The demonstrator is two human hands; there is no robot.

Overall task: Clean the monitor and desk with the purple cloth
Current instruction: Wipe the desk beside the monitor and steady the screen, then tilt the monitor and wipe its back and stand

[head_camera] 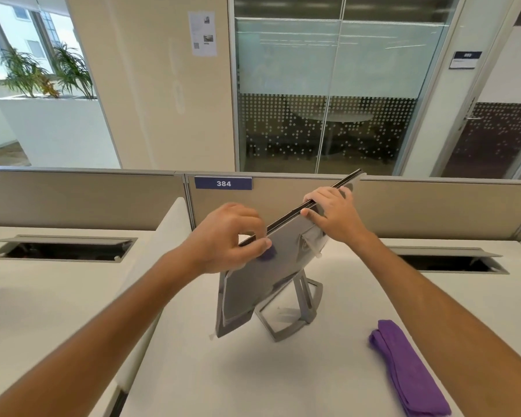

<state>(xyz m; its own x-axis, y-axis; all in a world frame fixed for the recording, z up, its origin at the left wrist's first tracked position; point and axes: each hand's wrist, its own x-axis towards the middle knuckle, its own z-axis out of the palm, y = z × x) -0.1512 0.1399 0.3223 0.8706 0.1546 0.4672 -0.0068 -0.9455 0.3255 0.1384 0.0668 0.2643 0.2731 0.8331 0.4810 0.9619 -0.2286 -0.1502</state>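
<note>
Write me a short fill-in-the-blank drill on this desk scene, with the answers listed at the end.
1. Both hands, left hand and right hand, grip the top edge of the ____.
2. The folded purple cloth lies on the desk, on the person's ____ side.
3. The blue sign on the partition reads ____.
4. The monitor stand rests on the ____.

Answers: monitor; right; 384; desk

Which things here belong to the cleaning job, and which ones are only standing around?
Belong to the job:
- monitor, gripped at its top edge by left hand and right hand
- purple cloth, lying folded on the desk

Only standing around:
- sign 384 on the partition
- open cable hatch
- plants by the window
</note>
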